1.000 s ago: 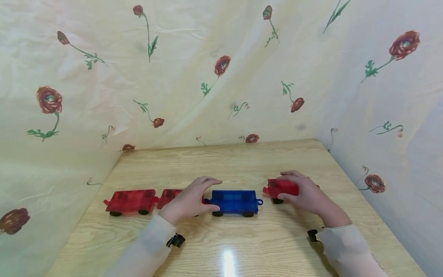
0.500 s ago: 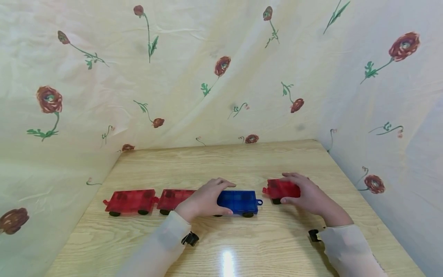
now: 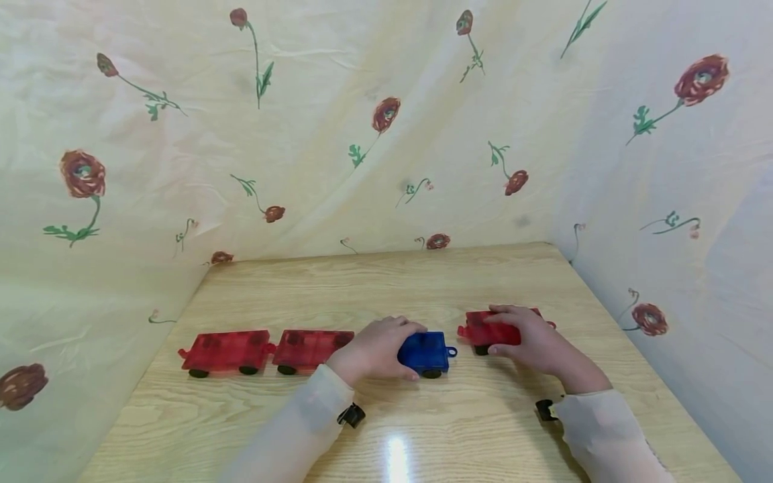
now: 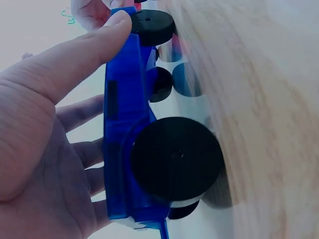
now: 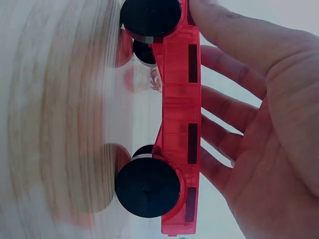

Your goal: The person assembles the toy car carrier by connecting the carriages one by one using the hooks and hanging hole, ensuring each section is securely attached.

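My left hand [image 3: 380, 349] grips a translucent blue toy train car [image 3: 429, 350], thumb along its near side and fingers along the far side; the hand hides its left half. A ring coupler [image 3: 452, 351] sticks out of the blue car's right end. To its right, my right hand [image 3: 534, 342] holds a translucent red toy train car [image 3: 480, 329] in the same way, covering its middle. The red car's hook [image 3: 462, 331] faces the ring across a small gap. In the right wrist view, black wheels [image 5: 148, 187] show under this red car [image 5: 179, 109].
Two more red train cars, a far-left one [image 3: 223, 352] and one beside my left hand [image 3: 308, 345], stand in line, joined end to end. All are on a light wooden table [image 3: 374, 282]. Flower-patterned cloth [image 3: 326, 134] rises behind it and at both sides.
My left hand has moved right, from the gap beside the second red car onto the blue car, and its fingers have closed in. The right hand stays on its red car.
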A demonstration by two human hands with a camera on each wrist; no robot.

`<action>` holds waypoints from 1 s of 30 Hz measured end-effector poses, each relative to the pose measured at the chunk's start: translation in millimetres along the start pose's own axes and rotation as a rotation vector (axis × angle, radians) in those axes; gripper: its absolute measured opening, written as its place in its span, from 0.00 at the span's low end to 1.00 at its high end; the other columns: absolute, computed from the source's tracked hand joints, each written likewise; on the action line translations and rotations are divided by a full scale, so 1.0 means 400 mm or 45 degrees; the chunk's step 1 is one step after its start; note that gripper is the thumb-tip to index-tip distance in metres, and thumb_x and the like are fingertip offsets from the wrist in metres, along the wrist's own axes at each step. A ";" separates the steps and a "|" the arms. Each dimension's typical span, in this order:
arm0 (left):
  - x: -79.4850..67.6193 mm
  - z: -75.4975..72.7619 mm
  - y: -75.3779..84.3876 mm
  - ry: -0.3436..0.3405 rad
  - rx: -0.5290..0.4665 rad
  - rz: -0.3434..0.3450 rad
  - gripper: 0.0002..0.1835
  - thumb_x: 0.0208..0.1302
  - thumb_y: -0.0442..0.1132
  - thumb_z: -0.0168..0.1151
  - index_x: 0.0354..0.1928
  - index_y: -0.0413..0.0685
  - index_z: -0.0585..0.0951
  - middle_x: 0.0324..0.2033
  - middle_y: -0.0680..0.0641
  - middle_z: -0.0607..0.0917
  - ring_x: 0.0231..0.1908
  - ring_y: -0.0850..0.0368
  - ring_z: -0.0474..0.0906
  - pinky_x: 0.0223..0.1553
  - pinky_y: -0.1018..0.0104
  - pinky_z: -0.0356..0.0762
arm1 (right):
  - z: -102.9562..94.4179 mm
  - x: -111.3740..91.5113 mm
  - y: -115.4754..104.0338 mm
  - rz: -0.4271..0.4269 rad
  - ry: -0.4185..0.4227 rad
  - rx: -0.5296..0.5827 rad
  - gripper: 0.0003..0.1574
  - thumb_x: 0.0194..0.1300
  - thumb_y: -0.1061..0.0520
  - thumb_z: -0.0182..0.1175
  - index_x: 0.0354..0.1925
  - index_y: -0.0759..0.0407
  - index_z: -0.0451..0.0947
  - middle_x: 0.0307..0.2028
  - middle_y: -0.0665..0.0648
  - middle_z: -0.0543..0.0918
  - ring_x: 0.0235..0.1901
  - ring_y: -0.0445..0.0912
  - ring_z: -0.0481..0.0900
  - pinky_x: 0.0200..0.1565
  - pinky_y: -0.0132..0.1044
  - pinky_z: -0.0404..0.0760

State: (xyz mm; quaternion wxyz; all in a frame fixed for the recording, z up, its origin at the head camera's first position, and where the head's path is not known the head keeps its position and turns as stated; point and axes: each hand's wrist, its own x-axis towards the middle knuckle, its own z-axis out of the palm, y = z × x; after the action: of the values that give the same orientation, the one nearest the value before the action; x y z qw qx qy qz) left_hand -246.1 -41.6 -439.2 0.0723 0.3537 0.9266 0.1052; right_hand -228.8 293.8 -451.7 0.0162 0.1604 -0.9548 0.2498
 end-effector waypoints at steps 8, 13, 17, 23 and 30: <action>0.009 0.009 0.002 -0.018 -0.010 -0.016 0.46 0.58 0.63 0.77 0.77 0.67 0.68 0.66 0.52 0.78 0.63 0.51 0.76 0.65 0.48 0.76 | 0.000 0.002 0.003 -0.008 0.010 -0.004 0.34 0.62 0.51 0.79 0.64 0.52 0.83 0.72 0.65 0.72 0.70 0.69 0.65 0.62 0.69 0.74; 0.016 0.013 -0.003 0.001 -0.013 -0.031 0.45 0.60 0.62 0.76 0.77 0.68 0.68 0.66 0.52 0.78 0.63 0.51 0.76 0.65 0.49 0.75 | -0.001 0.001 0.004 -0.014 0.014 -0.010 0.33 0.61 0.52 0.79 0.63 0.54 0.84 0.72 0.65 0.72 0.71 0.70 0.65 0.63 0.70 0.71; 0.021 0.016 -0.006 0.009 -0.022 -0.040 0.44 0.61 0.62 0.75 0.78 0.68 0.68 0.67 0.51 0.77 0.64 0.51 0.75 0.66 0.48 0.74 | 0.000 0.001 0.003 0.001 0.009 -0.017 0.32 0.62 0.53 0.79 0.63 0.53 0.83 0.73 0.64 0.71 0.71 0.69 0.65 0.63 0.69 0.72; 0.027 0.019 -0.011 0.019 -0.062 -0.041 0.43 0.64 0.61 0.74 0.78 0.69 0.67 0.67 0.53 0.76 0.65 0.51 0.74 0.66 0.48 0.74 | -0.002 -0.002 0.002 0.004 0.002 -0.014 0.31 0.61 0.53 0.79 0.62 0.53 0.84 0.72 0.64 0.72 0.70 0.69 0.66 0.61 0.68 0.75; 0.028 0.021 -0.011 0.044 -0.132 -0.060 0.44 0.64 0.60 0.74 0.79 0.70 0.65 0.69 0.53 0.75 0.67 0.51 0.72 0.66 0.48 0.74 | -0.005 -0.004 0.000 -0.005 0.003 -0.021 0.31 0.59 0.52 0.80 0.61 0.53 0.85 0.70 0.65 0.73 0.68 0.69 0.67 0.58 0.66 0.79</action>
State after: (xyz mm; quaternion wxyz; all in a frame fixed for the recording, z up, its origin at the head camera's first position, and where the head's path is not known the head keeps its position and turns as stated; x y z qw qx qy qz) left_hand -255.4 -36.2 -449.1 0.0770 0.3259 0.9290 0.1574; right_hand -227.4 295.2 -450.3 0.0191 0.1618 -0.9564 0.2422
